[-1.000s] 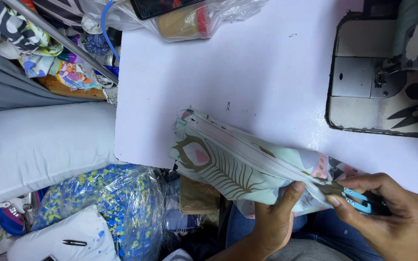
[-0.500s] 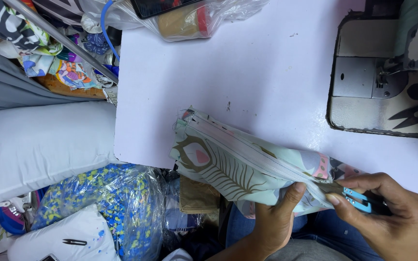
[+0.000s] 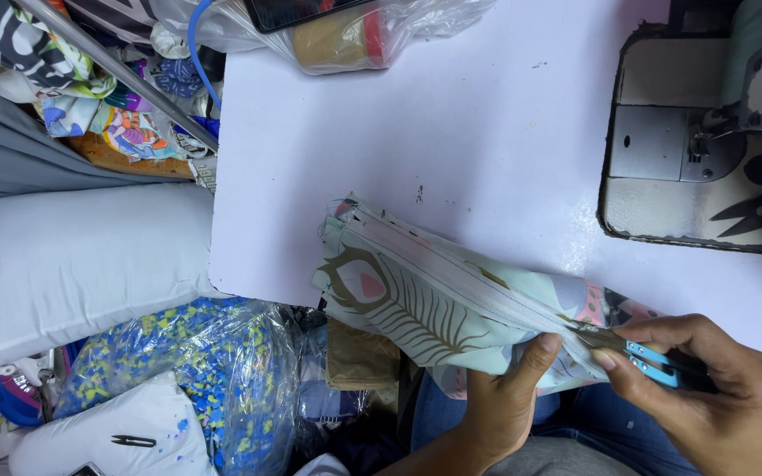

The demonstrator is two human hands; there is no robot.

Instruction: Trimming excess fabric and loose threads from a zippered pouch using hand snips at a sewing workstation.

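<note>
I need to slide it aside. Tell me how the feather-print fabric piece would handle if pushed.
The feather-print fabric piece is probably floppy: it droops over the table edge. It's likely light and would bunch rather than slide, since the left hand pinches it.

desk (image 3: 416,115): white, evenly lit | sewing machine (image 3: 690,159): on its right end | white pillow (image 3: 72,264): left of desk | fabric heaps (image 3: 90,106): beyond pillow

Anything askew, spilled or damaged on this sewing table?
Nothing spilled or torn. The feather-print fabric piece overhangs the white table edge only because the left hand holds it while the right hand works blue-handled snips at its zipper.
</note>
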